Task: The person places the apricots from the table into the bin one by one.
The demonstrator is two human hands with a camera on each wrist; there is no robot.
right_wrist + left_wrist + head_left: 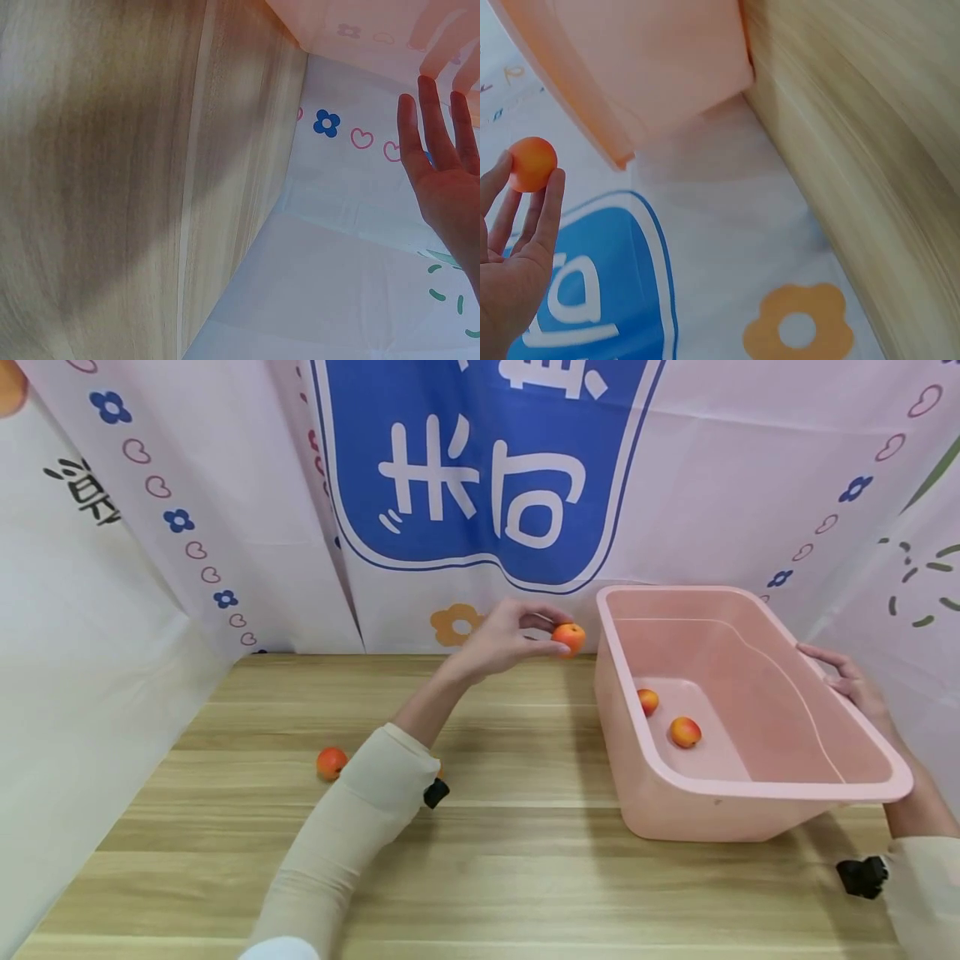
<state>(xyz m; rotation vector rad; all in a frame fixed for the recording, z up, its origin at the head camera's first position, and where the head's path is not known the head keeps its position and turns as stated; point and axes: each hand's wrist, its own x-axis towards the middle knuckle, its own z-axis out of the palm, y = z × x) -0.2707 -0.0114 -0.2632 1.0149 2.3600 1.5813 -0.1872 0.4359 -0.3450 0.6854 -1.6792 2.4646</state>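
Observation:
My left hand pinches a small orange-red fruit, like an apricot, between thumb and fingertips, in the air just left of a pink plastic tub. In the left wrist view the same fruit sits at the fingertips, apart from the tub. Two similar fruits lie on the tub's floor, one partly hidden by the near left rim. My right hand rests against the tub's right rim. The right wrist view shows its fingers straight beside the tub's outer wall.
Another orange-red fruit lies on the wooden table, left of my left forearm. A bit of orange shows behind the black wrist camera, mostly hidden. Printed white cloth hangs behind the table and along its sides.

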